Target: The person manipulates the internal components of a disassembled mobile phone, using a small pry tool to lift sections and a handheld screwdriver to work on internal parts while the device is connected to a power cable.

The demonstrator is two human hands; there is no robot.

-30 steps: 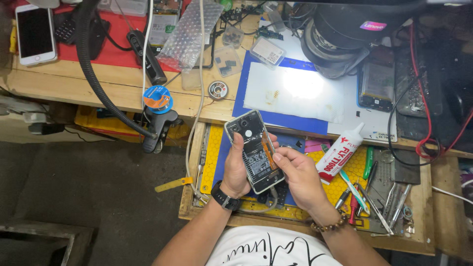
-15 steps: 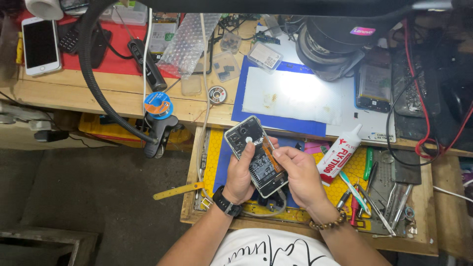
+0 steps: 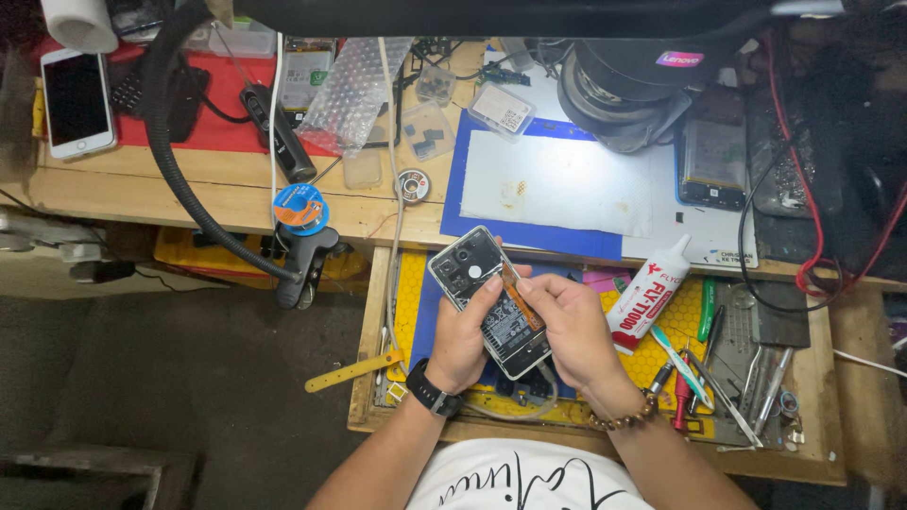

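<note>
Opened phone (image 3: 489, 300) cradled in left hand (image 3: 463, 335), fingers wrapped round its edge; right hand (image 3: 567, 321) fingertips pinch orange flex strip (image 3: 521, 297). Best lift gently, phone steady.

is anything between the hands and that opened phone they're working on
Nothing visible does. The left hand already grips the opened phone from its left side, thumb on its face, and the right hand has its fingertips directly on the orange strip inside it. No tool or cable lies between.
</note>
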